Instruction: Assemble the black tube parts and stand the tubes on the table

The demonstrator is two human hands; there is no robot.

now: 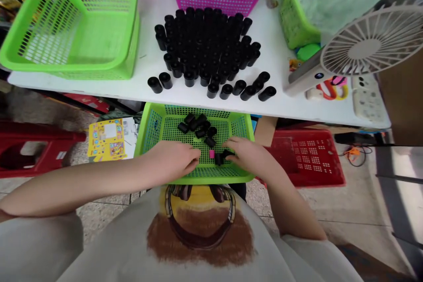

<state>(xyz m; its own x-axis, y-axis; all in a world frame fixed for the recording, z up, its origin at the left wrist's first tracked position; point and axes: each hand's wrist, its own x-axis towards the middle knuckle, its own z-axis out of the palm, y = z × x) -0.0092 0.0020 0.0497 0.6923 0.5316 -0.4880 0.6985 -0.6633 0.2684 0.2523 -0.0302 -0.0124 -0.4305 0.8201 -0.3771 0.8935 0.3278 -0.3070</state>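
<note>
A green mesh basket (142, 136) sits below the table edge, close to my body, with several short black plastic cylinders (199, 122) lying loose in it. My left hand (178, 158) is over the left part of this basket, fingers curled together; whatever is inside them is hidden. At the right side of the basket, my right hand (247, 154) has its thumb and fingers closed around a black cylinder (226, 153), partly covered by the fingertips. Another black cylinder (218, 159) lies beside it, next to a small pink piece (212, 153).
Many black cylinders (205, 48) stand grouped on the white table (145, 53). A large green basket (99, 39) is at left, stacked pink baskets (214, 2) at the back. A handheld fan (363, 48) stands at right. Below are a red crate (310, 158) and a red stool (29, 150).
</note>
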